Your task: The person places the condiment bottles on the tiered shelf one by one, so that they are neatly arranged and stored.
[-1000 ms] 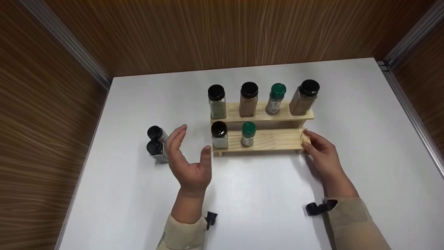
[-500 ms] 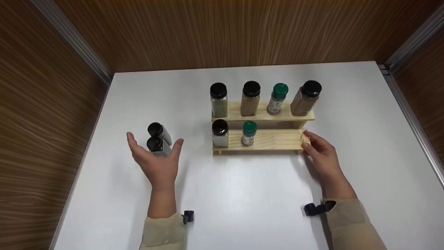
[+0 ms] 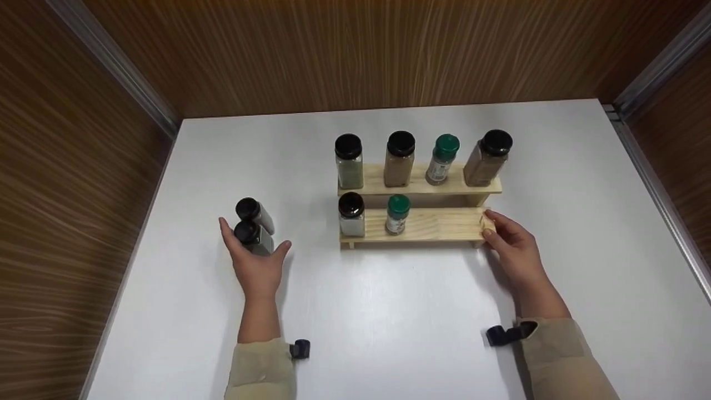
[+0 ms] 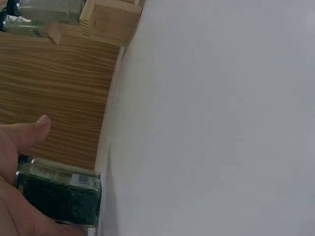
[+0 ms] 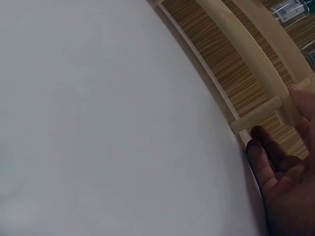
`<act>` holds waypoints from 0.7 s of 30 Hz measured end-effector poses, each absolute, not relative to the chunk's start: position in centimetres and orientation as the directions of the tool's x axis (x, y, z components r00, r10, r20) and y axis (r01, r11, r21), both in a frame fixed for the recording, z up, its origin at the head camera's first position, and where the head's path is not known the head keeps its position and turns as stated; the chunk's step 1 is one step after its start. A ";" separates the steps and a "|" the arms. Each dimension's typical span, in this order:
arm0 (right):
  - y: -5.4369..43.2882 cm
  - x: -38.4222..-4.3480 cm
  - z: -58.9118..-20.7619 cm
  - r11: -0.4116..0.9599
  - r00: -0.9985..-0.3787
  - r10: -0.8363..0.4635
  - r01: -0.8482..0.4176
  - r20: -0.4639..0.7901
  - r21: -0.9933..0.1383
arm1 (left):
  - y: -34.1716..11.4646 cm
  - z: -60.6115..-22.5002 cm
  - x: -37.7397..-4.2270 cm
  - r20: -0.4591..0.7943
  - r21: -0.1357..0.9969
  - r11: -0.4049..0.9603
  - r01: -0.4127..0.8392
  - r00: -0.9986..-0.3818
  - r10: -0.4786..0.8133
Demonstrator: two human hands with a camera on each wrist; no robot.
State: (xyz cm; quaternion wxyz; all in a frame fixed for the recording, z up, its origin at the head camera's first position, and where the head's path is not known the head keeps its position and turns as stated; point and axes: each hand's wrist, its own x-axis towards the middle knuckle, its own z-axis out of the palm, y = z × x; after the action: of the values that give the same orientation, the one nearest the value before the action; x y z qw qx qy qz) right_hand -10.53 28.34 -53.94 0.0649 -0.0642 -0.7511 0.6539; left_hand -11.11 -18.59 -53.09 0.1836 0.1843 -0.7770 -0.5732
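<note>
Two black-capped spice jars stand on the table at the left, the nearer one (image 3: 260, 240) in front of the farther one (image 3: 265, 218). My left hand (image 3: 256, 272) is around the nearer jar with thumb and fingers spread. In the left wrist view the thumb (image 4: 32, 133) stands off this dark-filled glass jar (image 4: 61, 196), and the fingers lie along its other side; contact there is unclear. My right hand (image 3: 516, 253) pinches the right end of the lower shelf of a two-tier wooden spice rack (image 3: 444, 225). In the right wrist view some fingers (image 5: 261, 162) curl beside the rack's leg (image 5: 258, 114).
The upper shelf bears three black-capped jars and a green-capped jar (image 3: 440, 161). On the lower shelf stand a black-capped jar (image 3: 352, 219) at the left end and a small green-capped jar (image 3: 397, 215). Wood-grain panels (image 3: 377, 55) border the white table (image 3: 377, 322).
My left hand has swung left from beside the rack to the two jars, then lowered around the nearer one. The right hand keeps its hold on the rack's end.
</note>
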 end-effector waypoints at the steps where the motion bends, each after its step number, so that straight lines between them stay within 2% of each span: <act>1: 28.3 -10.5 -53.9 0.142 -0.983 0.181 0.014 0.012 -0.990 | -18.6 -53.1 -11.1 0.058 0.958 0.271 -0.089 -0.869 -0.492; 7: 28.2 -10.4 -53.7 0.150 -0.984 0.178 0.023 0.004 -0.988 | -19.3 -53.0 -11.0 -0.013 0.946 0.281 -0.161 -0.886 -0.463; 21: 28.2 -10.4 -53.9 0.174 -0.982 0.189 0.033 0.000 -0.984 | -18.6 -53.0 -10.1 0.010 0.950 0.276 -0.144 -0.873 -0.488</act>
State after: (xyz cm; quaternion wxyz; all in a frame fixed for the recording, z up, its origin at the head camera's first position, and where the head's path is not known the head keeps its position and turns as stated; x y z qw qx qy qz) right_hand -10.44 28.25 -53.87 0.0612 -0.0728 -0.7635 0.6387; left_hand -10.05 -18.65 -53.00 0.1516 0.2012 -0.7842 -0.5671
